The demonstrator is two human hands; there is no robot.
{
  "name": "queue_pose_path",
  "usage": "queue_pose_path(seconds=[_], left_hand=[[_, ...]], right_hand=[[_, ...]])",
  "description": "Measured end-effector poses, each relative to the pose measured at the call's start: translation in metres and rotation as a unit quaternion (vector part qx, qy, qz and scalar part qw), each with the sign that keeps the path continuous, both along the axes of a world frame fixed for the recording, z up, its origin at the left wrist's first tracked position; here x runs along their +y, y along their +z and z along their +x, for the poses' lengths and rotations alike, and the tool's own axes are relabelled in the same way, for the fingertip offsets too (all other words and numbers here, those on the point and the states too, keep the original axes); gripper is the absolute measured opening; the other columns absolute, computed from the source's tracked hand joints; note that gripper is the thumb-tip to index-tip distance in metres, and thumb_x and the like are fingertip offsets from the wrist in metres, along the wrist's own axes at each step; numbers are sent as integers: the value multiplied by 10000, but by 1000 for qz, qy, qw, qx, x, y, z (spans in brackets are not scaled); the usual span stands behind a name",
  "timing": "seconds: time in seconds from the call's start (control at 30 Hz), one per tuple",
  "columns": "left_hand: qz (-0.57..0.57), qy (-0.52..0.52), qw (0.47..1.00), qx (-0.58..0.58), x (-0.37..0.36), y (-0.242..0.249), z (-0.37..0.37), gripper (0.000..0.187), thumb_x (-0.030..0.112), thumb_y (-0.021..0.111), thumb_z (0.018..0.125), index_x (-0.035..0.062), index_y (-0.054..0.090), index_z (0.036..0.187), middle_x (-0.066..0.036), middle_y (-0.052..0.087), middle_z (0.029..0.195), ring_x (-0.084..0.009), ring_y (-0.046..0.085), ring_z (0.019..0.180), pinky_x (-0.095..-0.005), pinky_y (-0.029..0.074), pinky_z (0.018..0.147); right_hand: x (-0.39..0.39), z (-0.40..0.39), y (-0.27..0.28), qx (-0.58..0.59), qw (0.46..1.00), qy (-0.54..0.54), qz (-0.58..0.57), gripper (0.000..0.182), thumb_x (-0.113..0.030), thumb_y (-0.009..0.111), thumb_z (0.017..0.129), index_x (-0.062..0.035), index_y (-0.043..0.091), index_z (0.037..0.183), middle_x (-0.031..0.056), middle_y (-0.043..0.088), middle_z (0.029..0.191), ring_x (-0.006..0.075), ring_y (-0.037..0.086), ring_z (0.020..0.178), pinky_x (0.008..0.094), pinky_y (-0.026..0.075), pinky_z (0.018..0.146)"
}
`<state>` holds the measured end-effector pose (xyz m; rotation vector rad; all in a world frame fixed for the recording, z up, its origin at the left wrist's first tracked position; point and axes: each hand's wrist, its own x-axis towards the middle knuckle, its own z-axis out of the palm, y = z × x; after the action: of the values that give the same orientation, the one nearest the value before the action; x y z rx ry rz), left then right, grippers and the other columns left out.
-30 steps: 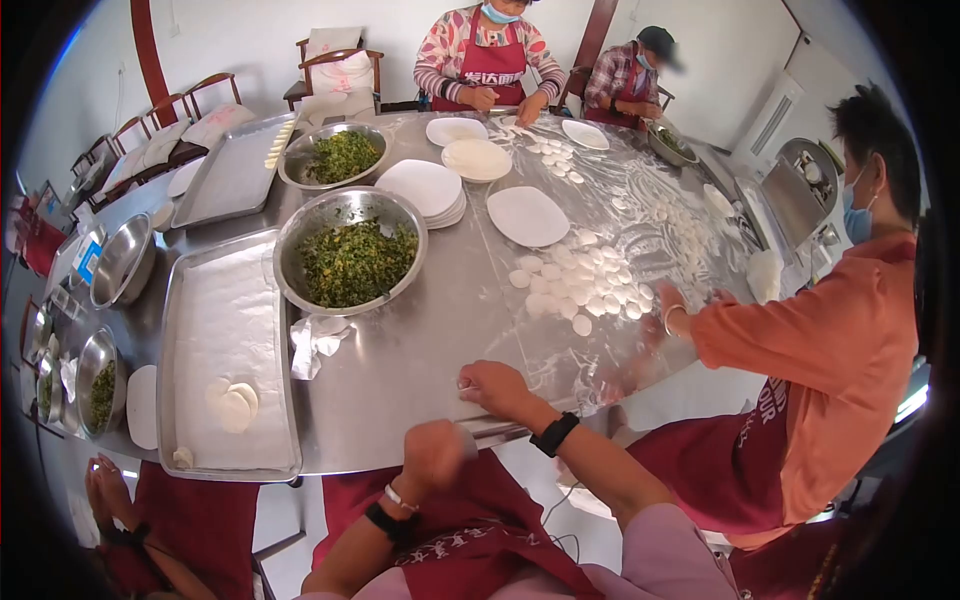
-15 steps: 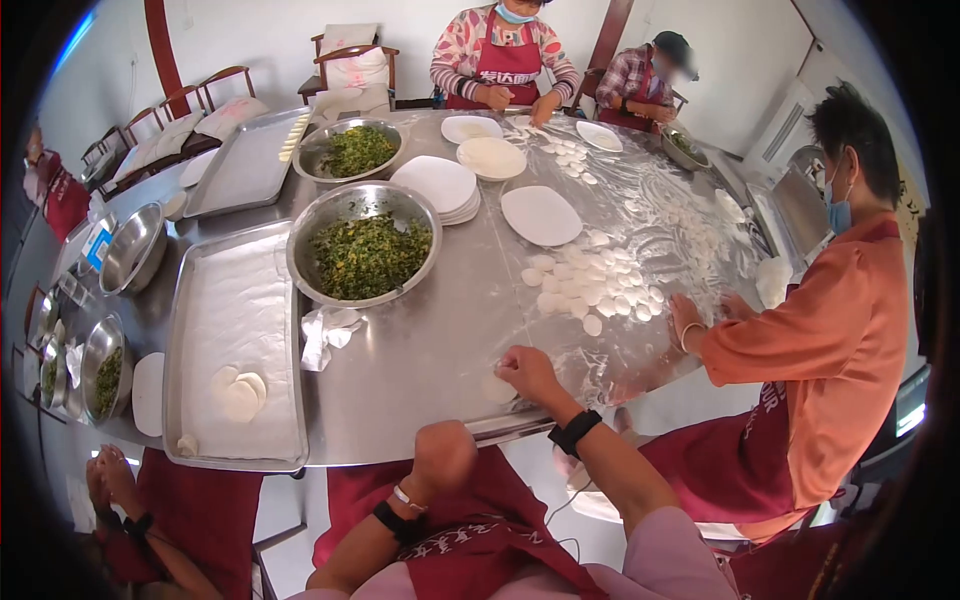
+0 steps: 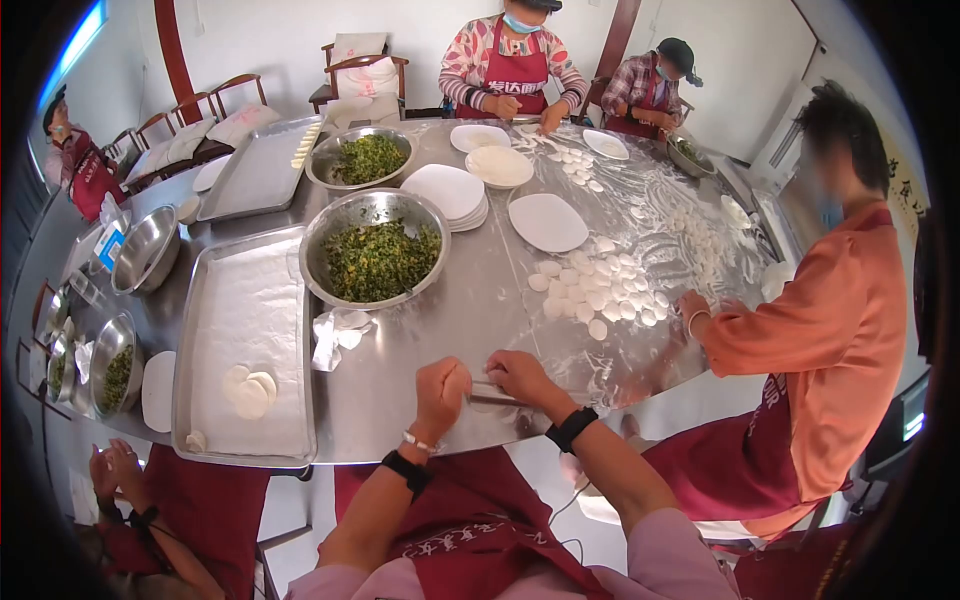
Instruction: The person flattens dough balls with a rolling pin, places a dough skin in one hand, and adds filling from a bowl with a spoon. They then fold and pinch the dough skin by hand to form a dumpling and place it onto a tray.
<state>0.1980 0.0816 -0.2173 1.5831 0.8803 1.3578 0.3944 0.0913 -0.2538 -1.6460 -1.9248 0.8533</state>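
My left hand (image 3: 442, 395) is closed in a fist near the table's front edge. Just right of it, my right hand (image 3: 520, 378) is closed too, its knuckles up. A blurred thin rod (image 3: 490, 396) spans the gap between the two hands, and both seem to grip it. Beyond them, many flat white dough rounds (image 3: 595, 285) lie on the floured steel table (image 3: 440, 335). Left of my hands is a large metal tray (image 3: 245, 330) with several overlapping rounds (image 3: 250, 393). A steel bowl (image 3: 372, 250) of chopped green filling stands beside the tray.
A crumpled white cloth (image 3: 340, 335) lies right of the tray. White plates (image 3: 548, 222) and a second filling bowl (image 3: 362, 157) are farther back. At the right, a person in orange (image 3: 815, 350) has hands on the table; others are at the far side and at the left.
My left hand has risen from below the table edge to beside my right hand. The pale round seen beside my right hand is no longer visible. The whole view has shifted slightly.
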Motion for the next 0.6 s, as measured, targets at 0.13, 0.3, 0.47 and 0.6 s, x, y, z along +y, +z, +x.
queue_pose_path(seconds=[0.13, 0.3, 0.47, 0.6], left_hand=[[20, -46, 998, 46, -48, -5, -15, 257, 68, 475, 862, 16, 525, 616, -85, 557, 561, -174, 528, 494, -319, 400, 482], [123, -77, 985, 93, -65, -9, -21, 287, 87, 449, 870, 18, 546, 609, -82, 583, 583, -165, 530, 507, -312, 396, 481], [-28, -29, 999, -12, 2, -2, -1, 207, 58, 492, 819, 14, 526, 619, -95, 556, 565, -223, 525, 481, -334, 421, 494], [-27, -23, 999, -19, 2, -2, -1, 224, 65, 491, 825, 13, 528, 610, -99, 550, 563, -218, 519, 482, -327, 413, 493]], right_hand=[[-9, -10, 11, -63, 997, 45, -11, 177, -184, 649, 807, -45, 689, 909, 155, 693, 863, 338, 658, 838, 412, 512, 765], [-12, -2, 6, 18, 998, 38, -51, 191, -211, 668, 801, -50, 703, 897, 153, 694, 857, 335, 662, 835, 409, 516, 750], [-1, 4, 7, -21, 999, 32, -4, 185, -197, 656, 811, -46, 708, 904, 158, 698, 868, 338, 666, 855, 409, 516, 759], [6, -1, 4, 10, 999, 35, 7, 200, -213, 648, 818, -55, 708, 924, 158, 695, 879, 342, 661, 863, 414, 511, 767]])
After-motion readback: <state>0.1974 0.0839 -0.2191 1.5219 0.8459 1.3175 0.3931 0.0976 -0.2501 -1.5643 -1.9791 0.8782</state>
